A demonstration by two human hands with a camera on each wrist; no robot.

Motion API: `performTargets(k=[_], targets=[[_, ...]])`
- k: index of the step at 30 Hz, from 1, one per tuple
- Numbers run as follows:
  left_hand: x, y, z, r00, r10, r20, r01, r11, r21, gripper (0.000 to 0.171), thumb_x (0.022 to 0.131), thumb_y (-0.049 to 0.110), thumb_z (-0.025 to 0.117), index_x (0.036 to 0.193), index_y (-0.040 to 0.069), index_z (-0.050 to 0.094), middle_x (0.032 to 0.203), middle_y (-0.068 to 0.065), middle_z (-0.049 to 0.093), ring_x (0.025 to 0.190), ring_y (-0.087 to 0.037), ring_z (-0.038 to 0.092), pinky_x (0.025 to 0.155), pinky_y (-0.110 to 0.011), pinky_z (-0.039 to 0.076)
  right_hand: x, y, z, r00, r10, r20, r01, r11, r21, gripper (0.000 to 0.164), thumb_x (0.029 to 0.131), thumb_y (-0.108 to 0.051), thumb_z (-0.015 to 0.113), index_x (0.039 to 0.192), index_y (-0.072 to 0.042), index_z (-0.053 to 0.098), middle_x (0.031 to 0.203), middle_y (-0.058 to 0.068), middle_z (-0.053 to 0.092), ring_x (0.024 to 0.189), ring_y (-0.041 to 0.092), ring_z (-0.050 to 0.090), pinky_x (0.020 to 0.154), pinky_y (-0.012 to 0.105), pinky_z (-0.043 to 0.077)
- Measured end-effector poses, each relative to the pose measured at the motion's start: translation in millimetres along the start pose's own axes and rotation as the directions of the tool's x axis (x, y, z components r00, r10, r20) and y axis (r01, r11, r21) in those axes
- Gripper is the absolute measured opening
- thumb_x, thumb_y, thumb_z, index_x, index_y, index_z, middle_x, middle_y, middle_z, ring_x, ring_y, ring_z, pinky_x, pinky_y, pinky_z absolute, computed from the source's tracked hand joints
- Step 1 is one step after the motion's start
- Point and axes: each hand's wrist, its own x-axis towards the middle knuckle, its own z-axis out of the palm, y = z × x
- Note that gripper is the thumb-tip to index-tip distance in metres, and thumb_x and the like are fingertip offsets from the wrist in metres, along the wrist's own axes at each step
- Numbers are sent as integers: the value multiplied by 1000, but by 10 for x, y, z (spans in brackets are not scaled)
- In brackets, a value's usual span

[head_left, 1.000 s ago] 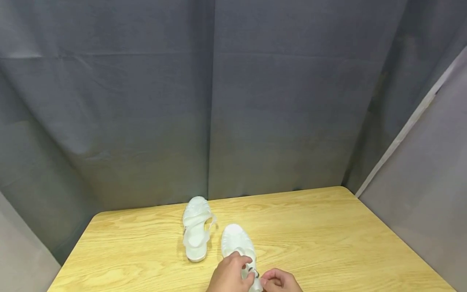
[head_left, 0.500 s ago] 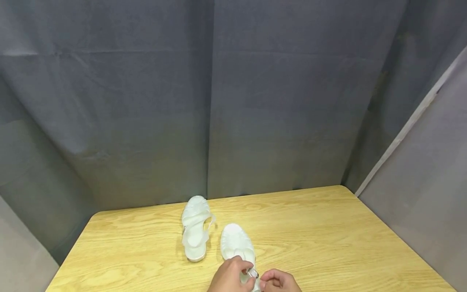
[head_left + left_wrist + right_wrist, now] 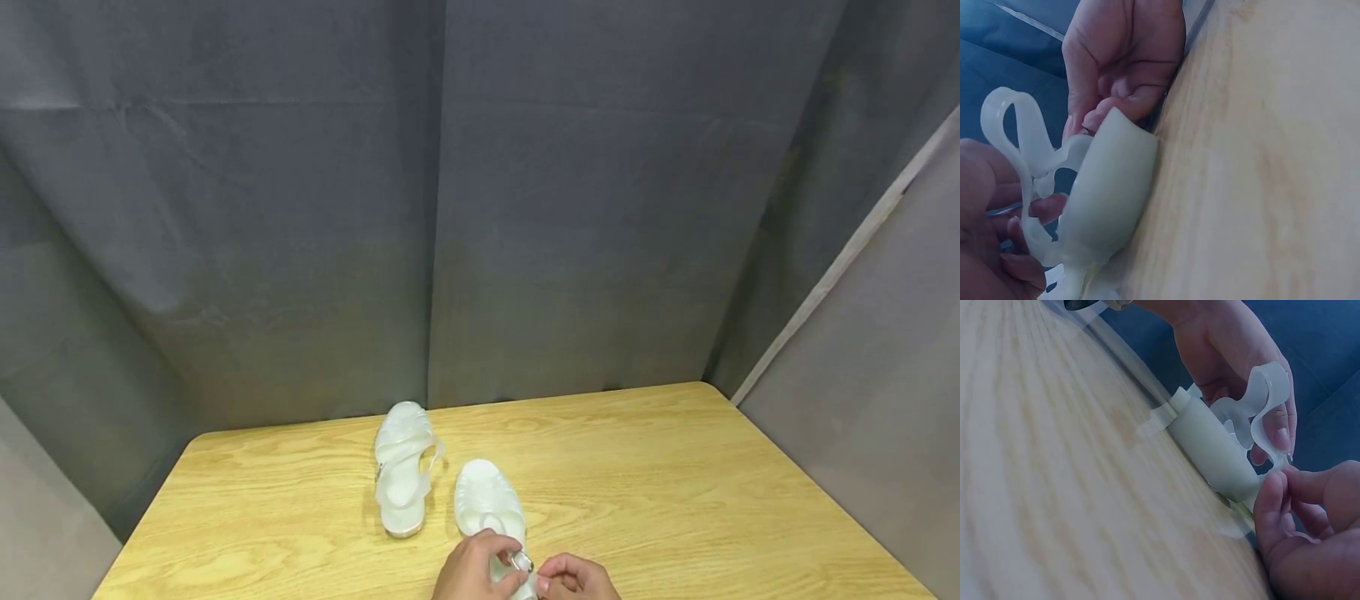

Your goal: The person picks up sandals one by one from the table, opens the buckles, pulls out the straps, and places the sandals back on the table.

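Note:
A white jelly sandal (image 3: 489, 497) lies toe away from me near the front of the table, its heel partly hidden by my hands. My left hand (image 3: 474, 569) curls over its ankle strap, thumb and forefinger at the small metal buckle (image 3: 522, 561). To the right, my right hand (image 3: 576, 577) pinches the strap end between thumb and forefinger, close beside the buckle. In the right wrist view the translucent strap (image 3: 1267, 394) loops up above the sandal's heel (image 3: 1213, 450), between the two hands. The matching sandal (image 3: 403, 471) stands farther left, its strap looped open.
Both sandals rest on a wood-grain table (image 3: 675, 483) with rounded far corners. Grey curtains (image 3: 300, 250) hang right behind the table's far edge, and a paler panel (image 3: 885, 392) stands along the right side.
The buckle at my left fingertips has tipped slightly and shows more of the white strap. My left hand has shifted a little to the right; the right hand stays nearly in place.

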Motion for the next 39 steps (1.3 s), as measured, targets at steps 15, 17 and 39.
performTargets(k=[15,17,39], targets=[[7,16,5,999,-47,4,47,997,-56,25,75,16,78,97,8,70,75,11,55,63,0,45,53,-19,37,-4,-4,44,999,0,-39,1,1000,29,26,84,-20,66,93,4,61,73,4,63,69,14,62,60,23,52],[6,18,7,999,-50,6,50,997,-61,25,75,15,77,97,7,69,75,11,55,62,0,45,53,-19,36,-4,-3,44,999,4,-40,-3,1000,30,26,84,-20,66,93,4,61,73,4,63,68,13,61,60,23,52],[-18,-39,28,999,-14,-36,11,997,-73,22,74,17,78,93,11,69,73,13,53,59,3,39,53,-18,36,-5,5,7,1000,6,-27,-7,998,-57,24,85,-19,63,89,4,64,70,3,65,65,12,61,57,22,51]])
